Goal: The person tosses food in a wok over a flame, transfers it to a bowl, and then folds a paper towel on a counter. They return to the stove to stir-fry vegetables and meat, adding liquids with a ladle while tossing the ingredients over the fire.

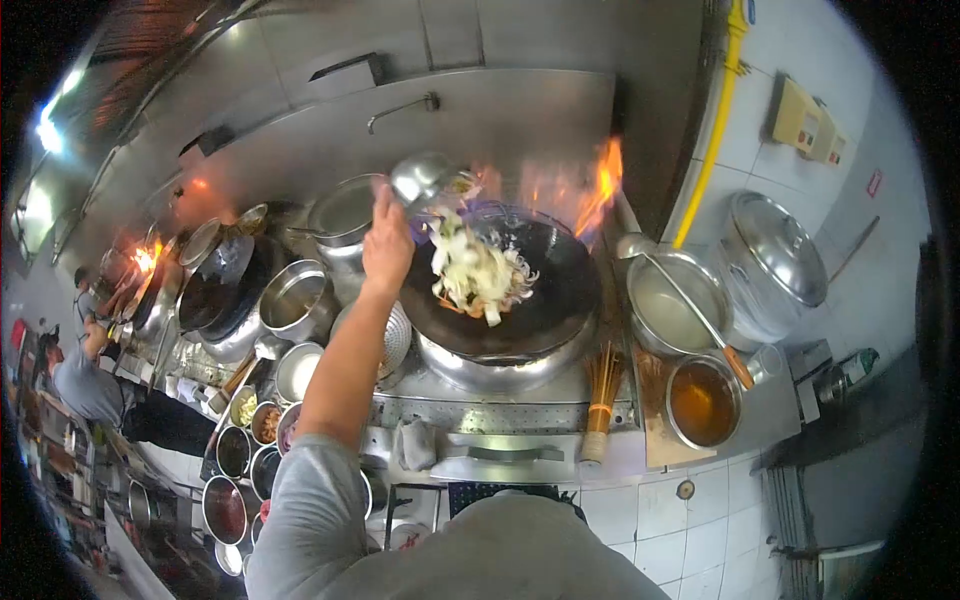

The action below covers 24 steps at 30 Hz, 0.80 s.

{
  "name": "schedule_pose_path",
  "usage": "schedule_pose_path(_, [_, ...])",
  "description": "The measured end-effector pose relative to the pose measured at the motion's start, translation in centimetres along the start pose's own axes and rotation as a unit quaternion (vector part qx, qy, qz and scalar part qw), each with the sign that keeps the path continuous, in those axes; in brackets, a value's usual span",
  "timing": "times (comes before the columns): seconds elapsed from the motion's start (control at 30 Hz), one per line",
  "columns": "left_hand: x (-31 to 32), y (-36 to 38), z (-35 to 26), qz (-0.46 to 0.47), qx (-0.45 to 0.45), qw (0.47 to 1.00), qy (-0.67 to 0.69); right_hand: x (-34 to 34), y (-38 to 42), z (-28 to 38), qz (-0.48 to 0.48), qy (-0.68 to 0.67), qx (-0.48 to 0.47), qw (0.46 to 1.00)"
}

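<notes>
My left hand point(388, 240) reaches out over the stove with its fingers closed at the edge of a tilted, shiny metal bowl point(420, 178). Just below the bowl, a heap of pale chopped vegetables point(470, 270) with some orange strips is over the large black wok point(545, 310); part of it looks blurred by motion. The wok sits on a round steel burner ring point(500, 362). Flames point(605, 185) rise behind its right rim. My right hand is outside the view.
To the right stand a pot of cloudy liquid point(680, 300) with a ladle point(705, 315) across it, a bowl of amber liquid point(703, 400) and a lidded pot point(775, 250). A bamboo brush point(600, 400) lies at the front. Leftward are ingredient bowls point(223, 510), another wok point(230, 285) and a co-worker point(90, 385).
</notes>
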<state>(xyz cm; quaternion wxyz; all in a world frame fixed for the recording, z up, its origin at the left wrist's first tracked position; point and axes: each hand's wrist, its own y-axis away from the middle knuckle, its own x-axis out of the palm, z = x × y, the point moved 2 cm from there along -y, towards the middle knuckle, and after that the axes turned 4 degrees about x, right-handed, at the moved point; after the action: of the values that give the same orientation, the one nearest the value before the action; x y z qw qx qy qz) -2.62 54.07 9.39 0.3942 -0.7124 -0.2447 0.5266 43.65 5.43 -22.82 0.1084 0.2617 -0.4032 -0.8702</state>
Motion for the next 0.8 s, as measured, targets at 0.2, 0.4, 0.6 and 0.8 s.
schedule_pose_path(0.2, [1.2,1.0,2.4,-0.142,-0.030,0.989,-0.028,-7.5,-0.3,1.5,0.139,-0.040,-0.259,0.955])
schedule_pose_path(0.4, [0.2,9.6,3.3,-0.119,-0.522,0.622,0.571,-27.0,1.2,23.2,-0.492,0.196,-0.330,0.781])
schedule_pose_path(0.6, [-12.2,17.1,4.0,-0.244,-0.571,0.580,0.528,-39.6,-12.7,16.5,-0.513,0.288,-0.162,0.792])
schedule_pose_path(0.8, [-32.2,27.2,2.0,-0.427,-0.538,0.623,0.375,-45.9,-20.7,15.0,-0.413,0.349,-0.200,0.817])
